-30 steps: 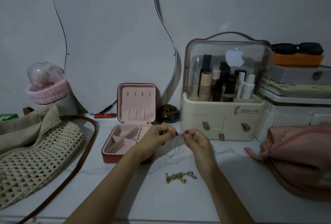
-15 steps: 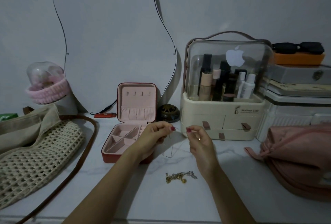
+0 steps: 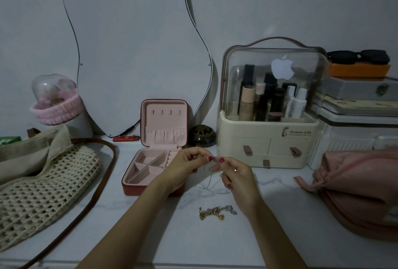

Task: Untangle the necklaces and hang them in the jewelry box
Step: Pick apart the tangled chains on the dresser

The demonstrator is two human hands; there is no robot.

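Observation:
A thin silver necklace [image 3: 212, 184] hangs in loops between my two hands, just above the white tabletop. My left hand [image 3: 186, 166] pinches one part of it and my right hand [image 3: 233, 175] pinches another, fingertips close together. The open jewelry box [image 3: 163, 124], red outside and pink inside, stands behind my left hand; its upright lid shows a row of bare hooks and a gathered pocket. A small heap of gold and silver chains [image 3: 216, 212] lies on the table in front of my hands.
A woven bag [image 3: 43, 184] with a brown strap lies at the left. A cream cosmetics organiser [image 3: 267, 148] stands at the back right, a pink pouch [image 3: 357, 191] at the far right. A curvy mirror [image 3: 133, 49] leans on the wall.
My hands drew apart half a second ago, stretching the thin chain, and have now come close together again. The chain heap has not moved.

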